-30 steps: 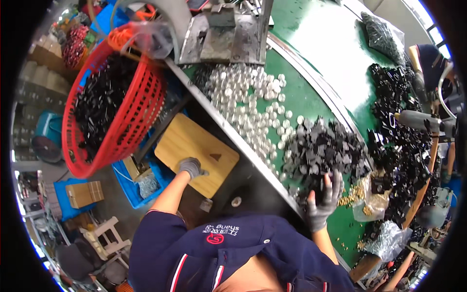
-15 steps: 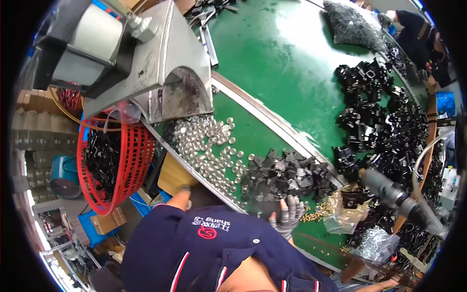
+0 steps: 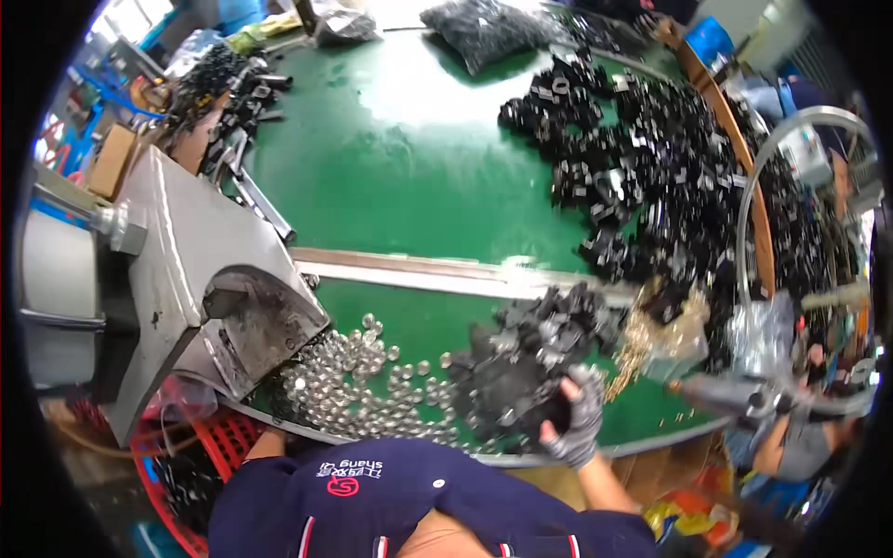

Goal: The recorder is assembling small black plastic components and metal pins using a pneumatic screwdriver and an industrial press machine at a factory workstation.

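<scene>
My right hand, in a grey striped glove with bare fingertips, is at the near right edge of a heap of black parts. Its thumb and forefinger are spread apart, with dark pieces lying between them; no firm grip on one shows. My left forearm reaches down by the table's near edge, and the left hand itself is hidden. Left of the black heap lie many small, shiny, clear or silvery round pieces. Small brass-coloured pieces lie beyond my right hand, beside a clear plastic bag.
A grey metal machine stands at the left above a red basket holding black parts. A pale rail crosses the green table. A large pile of black parts spreads at the right, near a metal-looking tool with a curved hose.
The view has swung, so the machine and piles sit differently. My right thumb and forefinger now spread beside the black heap. My left hand, partly visible before, has dropped out of sight.
</scene>
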`<state>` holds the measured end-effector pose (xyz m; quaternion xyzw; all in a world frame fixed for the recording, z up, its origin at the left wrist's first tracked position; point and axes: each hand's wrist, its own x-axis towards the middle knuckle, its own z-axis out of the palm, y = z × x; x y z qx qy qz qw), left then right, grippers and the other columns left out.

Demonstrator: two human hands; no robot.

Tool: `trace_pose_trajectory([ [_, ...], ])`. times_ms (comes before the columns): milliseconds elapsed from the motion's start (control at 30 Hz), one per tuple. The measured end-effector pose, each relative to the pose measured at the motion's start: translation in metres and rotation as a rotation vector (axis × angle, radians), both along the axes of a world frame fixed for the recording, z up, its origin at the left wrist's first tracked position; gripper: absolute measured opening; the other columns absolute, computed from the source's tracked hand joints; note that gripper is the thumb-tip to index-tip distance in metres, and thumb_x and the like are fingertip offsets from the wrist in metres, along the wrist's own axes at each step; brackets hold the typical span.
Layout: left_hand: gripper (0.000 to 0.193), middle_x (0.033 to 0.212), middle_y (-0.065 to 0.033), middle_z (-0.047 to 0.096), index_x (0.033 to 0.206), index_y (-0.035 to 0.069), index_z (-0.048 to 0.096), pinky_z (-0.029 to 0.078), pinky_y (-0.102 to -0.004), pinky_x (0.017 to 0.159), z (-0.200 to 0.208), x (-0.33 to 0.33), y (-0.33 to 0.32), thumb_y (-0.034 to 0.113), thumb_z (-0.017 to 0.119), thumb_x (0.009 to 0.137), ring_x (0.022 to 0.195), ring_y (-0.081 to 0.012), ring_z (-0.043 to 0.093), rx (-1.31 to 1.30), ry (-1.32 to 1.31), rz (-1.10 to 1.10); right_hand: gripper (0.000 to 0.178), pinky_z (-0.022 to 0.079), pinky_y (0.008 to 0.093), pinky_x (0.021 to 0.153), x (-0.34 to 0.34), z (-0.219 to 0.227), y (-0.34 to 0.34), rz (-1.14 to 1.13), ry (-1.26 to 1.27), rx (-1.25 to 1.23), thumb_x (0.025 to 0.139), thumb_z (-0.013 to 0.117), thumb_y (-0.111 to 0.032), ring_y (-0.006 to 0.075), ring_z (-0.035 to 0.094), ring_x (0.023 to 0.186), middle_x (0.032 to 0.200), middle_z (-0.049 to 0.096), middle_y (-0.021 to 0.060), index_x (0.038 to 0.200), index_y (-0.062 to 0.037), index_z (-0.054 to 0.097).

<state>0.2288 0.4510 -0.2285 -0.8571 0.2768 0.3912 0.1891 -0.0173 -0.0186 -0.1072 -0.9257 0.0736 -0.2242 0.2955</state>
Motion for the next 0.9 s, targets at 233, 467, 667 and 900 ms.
trace_pose_trajectory([
  [233,0.038,0.106,-0.0121,0.067,0.110,0.009,0.067,0.049,-0.0414,0.086,0.017,-0.015,0.008,0.034,0.050,0.087,0.098,-0.0295,0.064,-0.278,-0.024,-0.106,0.054,0.032,0.0470,0.104,0.004,-0.009,0.008,-0.356,-0.199,-0.073,0.079,0.061,-0.039,0.0355,0.048,0.118,0.123,0.055,0.0168,0.120,-0.0037,0.057],
  [467,0.037,0.104,-0.0122,0.068,0.110,0.009,0.066,0.049,-0.0418,0.085,0.059,-0.058,0.029,0.033,0.050,0.087,0.094,-0.0302,0.065,-0.424,-0.086,0.203,0.027,0.039,0.0438,0.096,0.078,0.051,0.106,-0.099,-0.336,-0.255,0.082,0.059,-0.015,0.0313,0.055,0.103,0.110,0.060,0.0136,0.105,-0.0003,0.063],
  [667,0.028,0.091,-0.0092,0.066,0.103,0.005,0.066,0.049,-0.0393,0.084,0.174,-0.160,0.092,0.027,0.059,0.088,0.089,-0.0301,0.064,-1.174,-0.236,0.373,0.028,0.049,0.0397,0.078,0.174,0.049,0.247,0.621,-0.054,-0.315,0.079,0.068,-0.014,0.0314,0.061,0.085,0.096,0.064,0.0130,0.107,-0.0114,0.066],
  [900,0.039,0.116,-0.0123,0.060,0.119,0.006,0.059,0.047,-0.0315,0.091,0.170,-0.144,0.268,0.024,0.067,0.085,0.106,-0.0204,0.059,-1.012,-0.946,0.973,0.027,0.050,0.0400,0.070,0.193,0.024,0.310,0.754,0.131,-0.432,0.081,0.067,-0.019,0.0296,0.061,0.078,0.096,0.063,0.0120,0.107,-0.0139,0.066],
])
